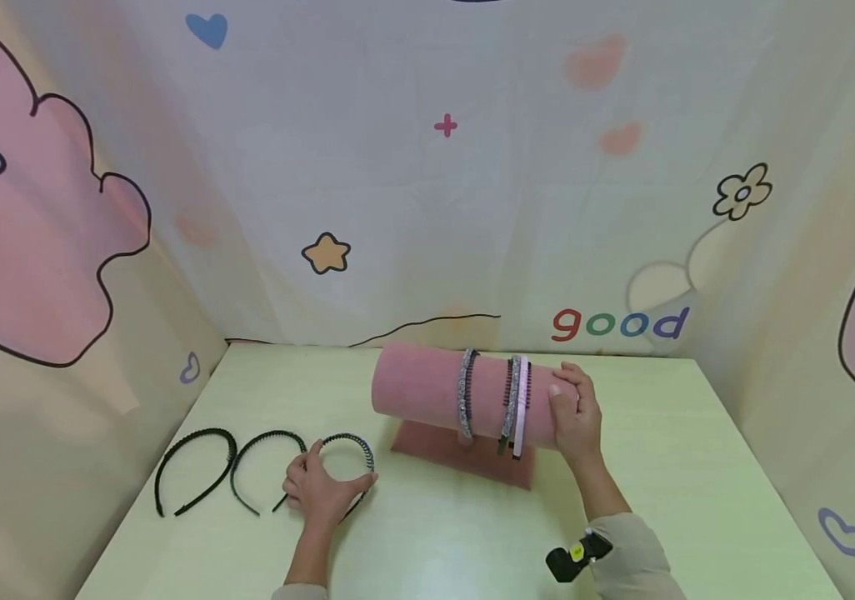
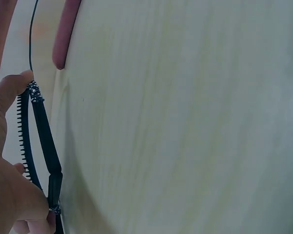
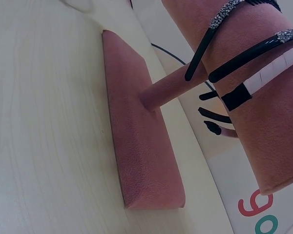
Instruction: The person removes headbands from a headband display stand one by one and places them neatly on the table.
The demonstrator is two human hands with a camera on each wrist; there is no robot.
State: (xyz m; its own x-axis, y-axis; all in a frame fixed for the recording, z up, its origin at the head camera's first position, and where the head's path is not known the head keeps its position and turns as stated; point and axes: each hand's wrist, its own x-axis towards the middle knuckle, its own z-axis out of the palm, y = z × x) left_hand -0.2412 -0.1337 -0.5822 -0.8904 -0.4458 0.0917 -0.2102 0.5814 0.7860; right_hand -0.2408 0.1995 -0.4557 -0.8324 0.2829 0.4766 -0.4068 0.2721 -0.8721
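Observation:
My left hand [image 1: 326, 494] spans a dark toothed headband [image 1: 367, 452] near the table's middle left, thumb on one side and fingers on the other. The left wrist view shows glittery stones on this headband [image 2: 48, 139]. My right hand [image 1: 579, 417] grips the right end of a pink padded roll [image 1: 420, 383] on a stand with a flat pink base [image 1: 461, 457]. Around the roll sit a silver glittery headband [image 1: 464, 392] at its middle, and towards the right a second glittery one [image 1: 511, 398] beside a pale pink headband [image 1: 522, 400].
Left of my left hand, a black headband [image 1: 232, 450] and a thinner dark one [image 1: 273, 434] lie on the pale table [image 1: 660, 467]. A printed curtain [image 1: 397, 183] surrounds the table's back and sides.

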